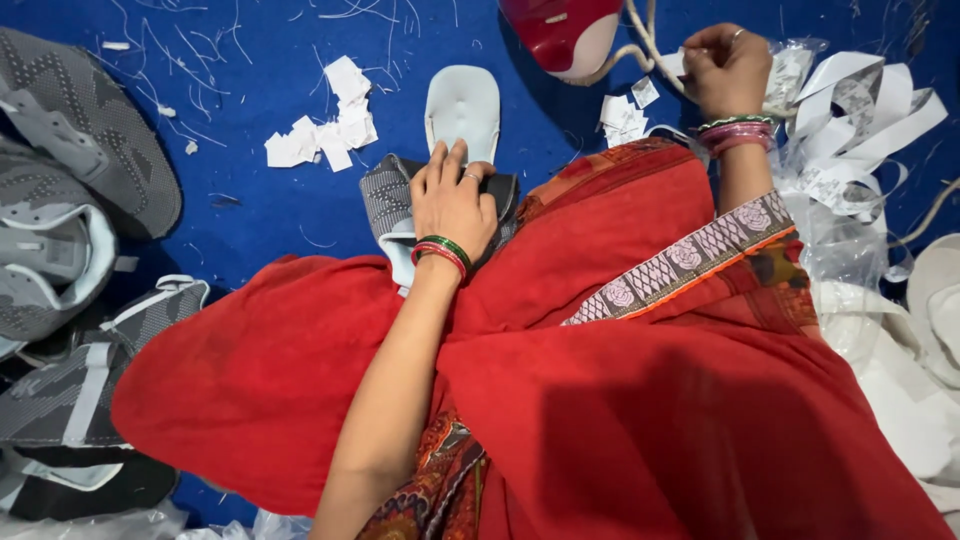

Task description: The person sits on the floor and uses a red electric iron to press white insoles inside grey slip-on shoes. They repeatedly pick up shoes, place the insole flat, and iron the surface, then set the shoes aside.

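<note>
Far left: stack of grey knit shoe uppers (70, 200) on the blue floor (250, 215), none touched. Next right, a scatter of white paper scraps (325, 135), well clear of my hands.

Centre: my left hand (452, 205) lies flat, fingers spread and extended, palm pressing down on a grey-and-black shoe upper (385, 200) that sits at the edge of my red garment (600, 380). Not a closed grasp, just a hold-down. A pale insole (462, 105) lies just beyond my fingertips, sole-shape pointing away; can't tell if it touches the upper.

Right of that: red-and-white plastic object (565, 35) at top edge, more paper bits (622, 118) near it.

Far right: my right hand (728, 68) is curled closed around a beige cord (650, 45) that runs toward the red object. Finger detail hidden by the back of my hand. Beside it, a heap of white strips and clear plastic wrap (850, 130).
</note>
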